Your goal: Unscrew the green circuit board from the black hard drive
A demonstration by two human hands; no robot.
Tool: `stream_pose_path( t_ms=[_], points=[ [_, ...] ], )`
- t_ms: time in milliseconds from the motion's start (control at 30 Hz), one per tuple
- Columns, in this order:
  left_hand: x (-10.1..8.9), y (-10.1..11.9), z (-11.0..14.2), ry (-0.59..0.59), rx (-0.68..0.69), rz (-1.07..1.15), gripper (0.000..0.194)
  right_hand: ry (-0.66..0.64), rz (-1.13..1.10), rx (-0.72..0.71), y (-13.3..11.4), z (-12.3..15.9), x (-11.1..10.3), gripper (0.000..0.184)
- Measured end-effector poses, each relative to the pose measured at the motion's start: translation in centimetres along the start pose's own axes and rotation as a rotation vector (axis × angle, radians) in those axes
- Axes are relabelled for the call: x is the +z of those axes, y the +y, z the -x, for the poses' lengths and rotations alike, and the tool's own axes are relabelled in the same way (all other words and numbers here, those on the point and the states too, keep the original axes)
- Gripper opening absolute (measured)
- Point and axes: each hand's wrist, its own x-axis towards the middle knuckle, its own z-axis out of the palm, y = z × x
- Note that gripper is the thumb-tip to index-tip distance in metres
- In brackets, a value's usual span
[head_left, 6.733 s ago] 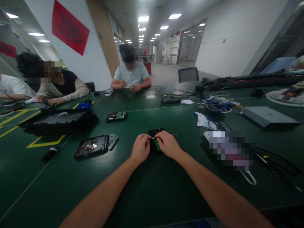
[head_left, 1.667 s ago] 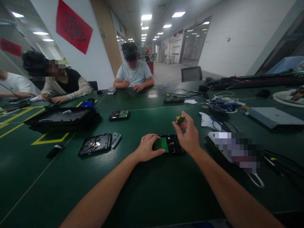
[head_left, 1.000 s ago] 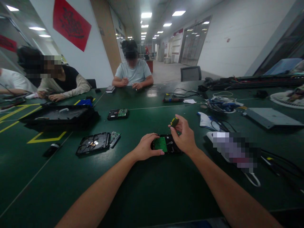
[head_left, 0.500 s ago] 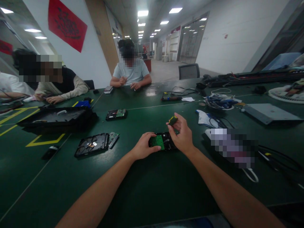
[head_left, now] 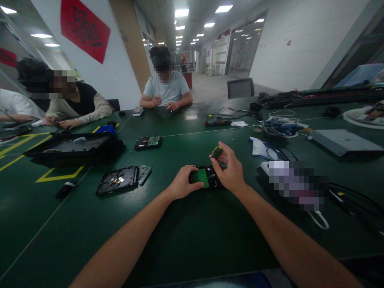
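While the left hand [head_left: 183, 183] grips the drive [head_left: 213, 180], the right hand [head_left: 230, 170] pinches a yellow-and-black handle [head_left: 217, 151]!
Green board [head_left: 200, 176] facing up.

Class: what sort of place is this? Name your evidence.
Likely an office used for electronics work: the right hand holds a yellow-and-dark tool handle near an exposed green circuit board, and ceiling lights recede into the background.

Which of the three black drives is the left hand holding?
The rightmost drive, gripped by the left hand; the leftmost drive and the far drive lie untouched.
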Motion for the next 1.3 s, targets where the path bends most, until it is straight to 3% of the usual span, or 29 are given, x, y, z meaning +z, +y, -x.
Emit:
stream_pose_path(
  t_ms=[567, 1033, 1300],
  points=[
    [0.2, -0.5, 0.0, 0.038, -0.005, 0.015, 0.041, -0.109, 0.088, -0.057, -0.9, -0.3, -0.6, 0.06],
    [0.7, 0.0, -0.3, 0.045, -0.049, 0.04, 0.043, -0.119, 0.117, -0.049, -1.1, -0.3, -0.6, 0.06],
    [0.4, -0.4, -0.2, 0.034, -0.011, 0.024, 0.042, -0.045, 0.175, -0.081, -1.1, -0.4, -0.5, 0.055]
  ],
)
